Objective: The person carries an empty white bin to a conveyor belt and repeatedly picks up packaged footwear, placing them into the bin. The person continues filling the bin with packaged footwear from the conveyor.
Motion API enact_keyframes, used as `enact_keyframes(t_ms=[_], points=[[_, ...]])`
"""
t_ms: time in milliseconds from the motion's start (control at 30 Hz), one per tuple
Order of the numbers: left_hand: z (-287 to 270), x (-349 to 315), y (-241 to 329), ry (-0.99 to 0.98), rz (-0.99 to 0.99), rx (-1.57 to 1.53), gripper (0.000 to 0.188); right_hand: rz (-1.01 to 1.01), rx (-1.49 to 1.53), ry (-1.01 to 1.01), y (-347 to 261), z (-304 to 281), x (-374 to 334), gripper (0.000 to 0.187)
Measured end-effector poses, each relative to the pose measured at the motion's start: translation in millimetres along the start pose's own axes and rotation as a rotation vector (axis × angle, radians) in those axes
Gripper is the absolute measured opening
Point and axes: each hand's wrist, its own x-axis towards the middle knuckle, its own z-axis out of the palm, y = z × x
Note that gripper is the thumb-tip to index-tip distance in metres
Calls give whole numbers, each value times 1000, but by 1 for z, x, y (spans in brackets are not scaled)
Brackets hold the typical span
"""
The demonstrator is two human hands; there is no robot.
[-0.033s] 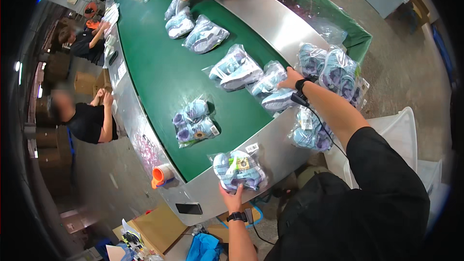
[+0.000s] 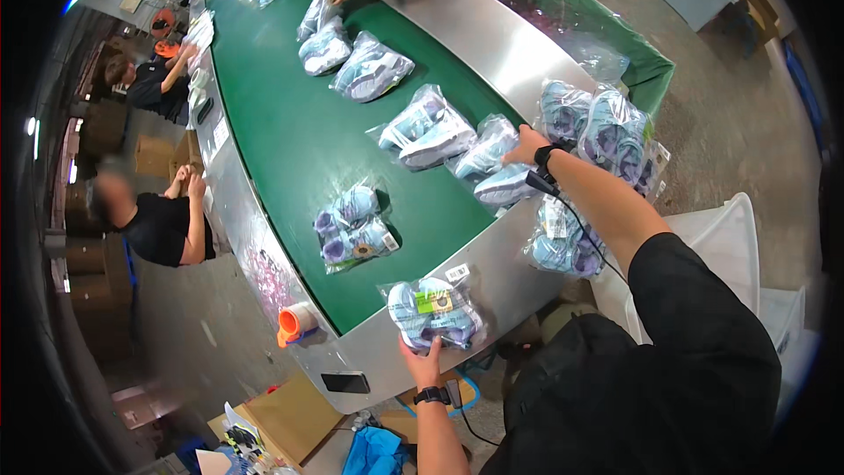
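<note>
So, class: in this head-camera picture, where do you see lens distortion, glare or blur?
Head view: the green belt and its steel rim bow under fisheye distortion; corners are black; glare glints off the bagged shoes in the left hand; a person's face at left is blurred.

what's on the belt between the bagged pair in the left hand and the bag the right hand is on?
Head view: between the bagged shoes in the left hand and the bag under the right hand, only bare green belt and its steel edge.

clear shoe bags [image 2: 428, 133] on green belt | yellow-green label [image 2: 433, 301] on nearest bag [image 2: 437, 315]
</note>
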Motion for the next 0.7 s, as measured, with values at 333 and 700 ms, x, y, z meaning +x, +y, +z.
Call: enact_keyframes(t_ms=[333, 700], points=[[-4, 26, 7, 31, -46, -103, 80, -964, 0, 246, -75, 4, -187, 48], [-91, 13, -26, -8, -39, -75, 61, -518, 14, 121, -23, 69, -242, 79]])
